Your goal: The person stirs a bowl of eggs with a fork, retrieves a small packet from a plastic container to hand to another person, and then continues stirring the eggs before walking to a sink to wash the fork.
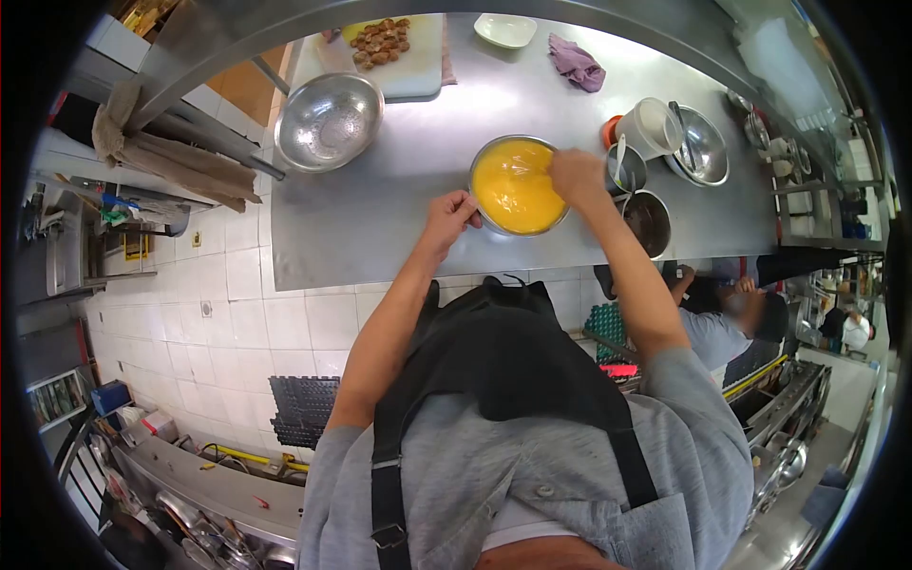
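A metal bowl holding bright yellow liquid stands on the steel table. My left hand pinches the bowl's left rim between thumb and fingers. At the right rim, my right hand is closed around a whisk, whose thin wires show in the upper right of the liquid. The whisk's handle is hidden inside my fist.
An empty metal bowl and a cutting board with brown pieces lie at upper left. A white dish and purple cloth are at the back. Pots, a white tub and another bowl stand right. Other people are at right.
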A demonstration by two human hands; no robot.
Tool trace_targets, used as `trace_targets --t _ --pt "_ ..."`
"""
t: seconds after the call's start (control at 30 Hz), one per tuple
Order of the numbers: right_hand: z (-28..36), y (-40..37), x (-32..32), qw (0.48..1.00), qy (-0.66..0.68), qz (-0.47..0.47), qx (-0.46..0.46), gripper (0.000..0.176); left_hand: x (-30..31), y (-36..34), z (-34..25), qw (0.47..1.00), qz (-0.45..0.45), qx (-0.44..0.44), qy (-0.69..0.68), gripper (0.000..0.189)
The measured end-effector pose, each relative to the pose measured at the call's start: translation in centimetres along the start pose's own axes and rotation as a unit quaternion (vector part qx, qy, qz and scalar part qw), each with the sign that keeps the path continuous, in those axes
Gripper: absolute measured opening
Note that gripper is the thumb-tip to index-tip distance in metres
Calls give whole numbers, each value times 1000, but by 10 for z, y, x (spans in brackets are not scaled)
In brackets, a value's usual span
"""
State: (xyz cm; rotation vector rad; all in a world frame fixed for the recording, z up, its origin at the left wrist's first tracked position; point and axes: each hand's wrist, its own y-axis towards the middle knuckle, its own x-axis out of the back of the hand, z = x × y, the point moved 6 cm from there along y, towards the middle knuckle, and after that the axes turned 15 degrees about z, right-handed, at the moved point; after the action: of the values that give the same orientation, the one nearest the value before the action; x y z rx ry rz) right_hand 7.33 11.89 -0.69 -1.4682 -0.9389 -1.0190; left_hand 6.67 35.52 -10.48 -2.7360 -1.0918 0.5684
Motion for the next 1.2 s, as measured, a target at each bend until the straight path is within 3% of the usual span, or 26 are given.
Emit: trace_targets --t 0.07,0.17,0.27,0.37,0.53,0.7,0.8,0.9,1.0,1.1,1.2 --pt "-4 -32 -2 995 -44 84 -12 26 -1 -1 2 1000 -6 4 -10 21" --pt "37 -65 -9 989 -43 117 82 27 -2 0 5 1000 4 0 -26 22" --pt "81 -43 -4 985 -50 86 143 27 -2 -1 5 999 1 0 -35 22" --pt "49 10 4 997 18 -2 73 19 -2 -2 3 1000 0 4 -24 23" --pt "-13 -14 -1 997 -42 65 -32 22 -1 2 5 1000 5 -10 -19 23" --pt "10 -75 -9 992 84 68 66 34 -2 2 4 1000 2 -19 -18 23" --pt "-14 -73 29 984 169 -14 -47 35 -2 1 1 1000 4 -17 -10 23" --pt "18 -61 -25 997 23 -18 71 31 -3 2 1 1000 -4 6 -30 23" --pt "-2 -58 0 993 109 -21 45 34 -2 0 -2 1000 -2 -1 -14 24" --pt "-7 -41 -24 995 73 -60 16 36 -1 1 2 1000 1 6 -21 24" --pt "13 -52 -9 994 82 -3 68 36 1 2 -4 1000 8 -16 -1 24"
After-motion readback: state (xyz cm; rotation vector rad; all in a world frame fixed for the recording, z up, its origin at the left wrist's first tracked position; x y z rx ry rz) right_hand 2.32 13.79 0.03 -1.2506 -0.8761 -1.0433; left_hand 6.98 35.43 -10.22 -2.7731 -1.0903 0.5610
